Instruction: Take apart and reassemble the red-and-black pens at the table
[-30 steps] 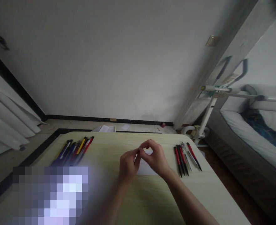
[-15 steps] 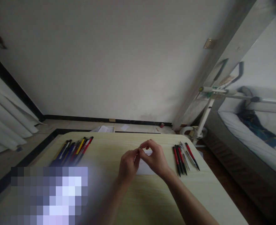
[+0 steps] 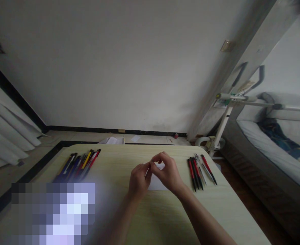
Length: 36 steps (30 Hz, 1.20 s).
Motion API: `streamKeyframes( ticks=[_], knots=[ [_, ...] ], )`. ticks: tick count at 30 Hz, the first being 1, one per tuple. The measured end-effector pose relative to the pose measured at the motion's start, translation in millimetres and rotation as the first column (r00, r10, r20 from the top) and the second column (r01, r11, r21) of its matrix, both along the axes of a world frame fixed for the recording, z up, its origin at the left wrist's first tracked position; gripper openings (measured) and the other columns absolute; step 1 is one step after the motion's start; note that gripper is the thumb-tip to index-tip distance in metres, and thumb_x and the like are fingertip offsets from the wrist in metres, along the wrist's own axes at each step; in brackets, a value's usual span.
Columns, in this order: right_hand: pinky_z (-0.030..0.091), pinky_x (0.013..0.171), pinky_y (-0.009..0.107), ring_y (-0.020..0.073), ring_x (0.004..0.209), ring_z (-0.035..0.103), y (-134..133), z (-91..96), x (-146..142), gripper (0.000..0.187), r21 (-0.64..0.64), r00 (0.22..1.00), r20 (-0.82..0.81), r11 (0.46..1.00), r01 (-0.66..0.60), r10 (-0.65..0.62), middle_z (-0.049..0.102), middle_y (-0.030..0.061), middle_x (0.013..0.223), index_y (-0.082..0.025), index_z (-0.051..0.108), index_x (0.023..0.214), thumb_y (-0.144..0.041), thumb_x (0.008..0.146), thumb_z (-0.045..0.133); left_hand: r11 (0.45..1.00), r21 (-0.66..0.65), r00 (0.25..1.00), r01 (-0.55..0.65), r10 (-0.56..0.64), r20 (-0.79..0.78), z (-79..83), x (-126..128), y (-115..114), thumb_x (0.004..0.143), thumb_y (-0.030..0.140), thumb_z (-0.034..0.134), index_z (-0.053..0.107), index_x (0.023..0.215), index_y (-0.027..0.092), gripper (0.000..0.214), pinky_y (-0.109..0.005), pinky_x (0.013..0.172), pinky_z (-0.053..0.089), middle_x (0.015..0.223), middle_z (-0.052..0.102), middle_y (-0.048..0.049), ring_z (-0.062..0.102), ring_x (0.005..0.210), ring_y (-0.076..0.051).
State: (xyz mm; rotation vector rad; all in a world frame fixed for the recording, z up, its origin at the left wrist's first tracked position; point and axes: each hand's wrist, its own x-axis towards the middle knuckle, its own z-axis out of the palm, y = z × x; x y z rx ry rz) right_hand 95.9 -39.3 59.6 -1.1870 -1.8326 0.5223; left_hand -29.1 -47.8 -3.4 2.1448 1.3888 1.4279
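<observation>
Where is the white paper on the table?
In the head view, the white paper lies flat on the table near its middle, right under the left hand and right hand, between the two bunches of pens.

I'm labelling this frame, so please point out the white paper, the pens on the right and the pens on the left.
Paper (image 3: 157,183), head view, bare lower edge below the hands.
Right pens (image 3: 197,169), head view, middle of a red barrel.
Left pens (image 3: 81,164), head view, middle of the bundle.
</observation>
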Motion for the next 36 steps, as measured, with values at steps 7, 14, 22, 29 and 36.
streamKeyframes(
  ticks=[7, 14, 22, 29, 36],
  knots=[
    [0.041, 0.061, 0.025, 0.0126, 0.065, 0.051, 1.1, -0.7, -0.2, 0.006, 0.012, 1.000, -0.003, 1.000, 0.006, -0.006, 0.053, -0.0005, 0.068, -0.018, 0.057, 0.069, -0.012, 0.068, 0.057, 1.000, -0.015, 1.000, -0.016, 0.017, 0.022, -0.1, 0.3, -0.8, 0.083, 0.025, 0.047, 0.061, 0.087, 0.016, 0.017, -0.027, 0.066, 0.044, 0.076, 0.065, -0.0047, 0.059, 0.070, -0.016],
    [0.041, 0.060, 0.025, 0.0133, 0.065, 0.051, 0.7, -1.3, -1.2, 0.007, 0.047, 1.000, -0.017, 0.999, -0.002, 0.003, 0.053, 0.0001, 0.067, -0.019, 0.056, 0.068, -0.012, 0.068, 0.056, 0.999, -0.025, 0.999, -0.037, 0.037, 0.014, 1.3, 0.1, -1.6, 0.083, 0.028, 0.046, 0.061, 0.085, 0.016, 0.019, -0.027, 0.064, 0.044, 0.074, 0.065, -0.0053, 0.059, 0.069, -0.017],
    [0.041, 0.061, 0.025, 0.0133, 0.066, 0.051, -1.2, -0.6, -0.1, 0.008, 0.040, 1.000, -0.018, 0.999, -0.012, 0.013, 0.053, 0.0002, 0.068, -0.019, 0.056, 0.069, -0.011, 0.068, 0.055, 0.999, -0.027, 1.000, -0.017, 0.017, 0.004, 2.0, 0.4, -1.7, 0.083, 0.027, 0.046, 0.060, 0.084, 0.016, 0.018, -0.027, 0.065, 0.044, 0.075, 0.065, -0.0054, 0.059, 0.070, -0.017],
    [0.041, 0.060, 0.025, 0.0131, 0.065, 0.051, -0.9, -2.1, -0.7, 0.009, 0.039, 1.000, -0.011, 0.999, 0.003, -0.003, 0.053, -0.0002, 0.067, -0.019, 0.056, 0.069, -0.010, 0.067, 0.056, 1.000, -0.014, 1.000, -0.023, 0.023, 0.000, -0.2, 0.3, -1.4, 0.083, 0.027, 0.046, 0.060, 0.082, 0.016, 0.018, -0.027, 0.064, 0.043, 0.073, 0.064, -0.0052, 0.059, 0.068, -0.016],
    [0.041, 0.060, 0.025, 0.0131, 0.065, 0.051, -1.5, -2.1, -1.7, 0.007, 0.042, 1.000, -0.006, 0.999, 0.007, -0.007, 0.053, 0.0000, 0.067, -0.019, 0.056, 0.068, -0.012, 0.067, 0.056, 0.998, -0.059, 0.999, -0.034, 0.036, 0.033, -0.7, 0.4, -1.3, 0.082, 0.028, 0.047, 0.061, 0.085, 0.017, 0.018, -0.027, 0.065, 0.044, 0.075, 0.065, -0.0054, 0.059, 0.069, -0.017]
  ],
)
